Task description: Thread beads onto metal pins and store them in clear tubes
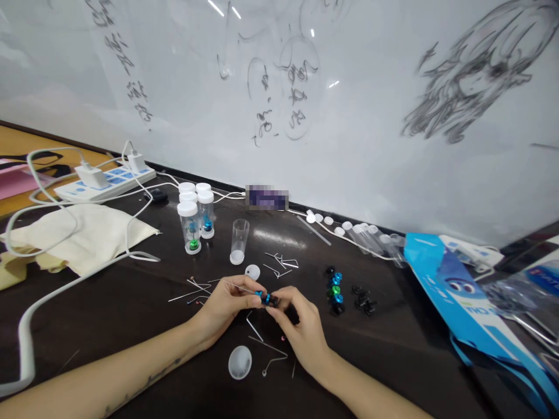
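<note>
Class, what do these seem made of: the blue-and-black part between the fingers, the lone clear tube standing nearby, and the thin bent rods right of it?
Blue-and-black part: perhaps coated metal or glossy plastic; the blue glints, which fits both.
Clear tube: likely smooth plastic, possibly glass; the dark table shows through.
Bent rods: probably smooth bare metal, from their silvery shine.

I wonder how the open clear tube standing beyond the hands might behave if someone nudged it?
The tube would probably tip easily, standing tall and narrow on its small white base. It is likely light for its size, as its see-through sides look thin. Once over, it may well roll, since it is round.
</note>
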